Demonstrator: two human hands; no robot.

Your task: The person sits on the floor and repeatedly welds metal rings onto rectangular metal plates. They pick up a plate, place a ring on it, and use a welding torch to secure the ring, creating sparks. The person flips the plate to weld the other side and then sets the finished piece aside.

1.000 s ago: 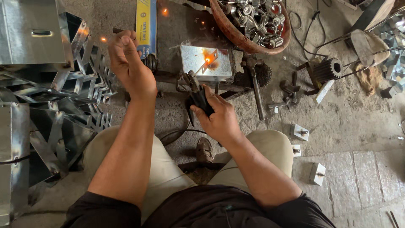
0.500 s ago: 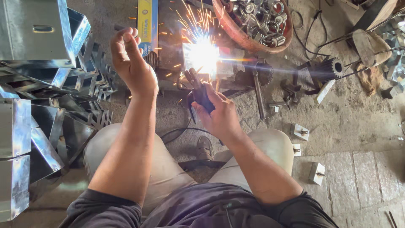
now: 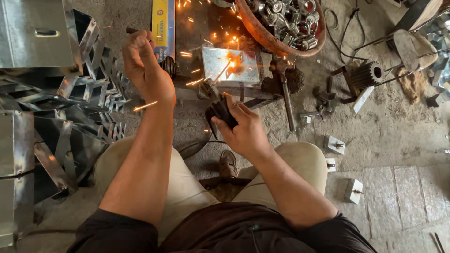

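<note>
My right hand [image 3: 241, 129] grips a black welding electrode holder [image 3: 219, 111]. Its rod [image 3: 221, 72] points up at a small square metal piece [image 3: 230, 66], where an orange glow and sparks show. That piece rests on a dark metal stand on the floor. My left hand [image 3: 145, 68] is raised at the upper left with its fingers curled closed; a dark end of something sticks out of the fist, and what it is cannot be told. I sit with both knees in beige trousers below my arms.
Shiny folded sheet-metal brackets [image 3: 56, 122] are stacked at the left. A round basin of metal parts [image 3: 286, 23] sits at the top. A yellow and blue box [image 3: 162, 26] lies beside my left hand. A hammer [image 3: 285, 89], a gear [image 3: 368, 75] and small metal blocks [image 3: 335, 144] lie at the right.
The bright white arc flash of half a second ago has died down to an orange glow with scattered sparks. Both hands have stayed about where they were.
</note>
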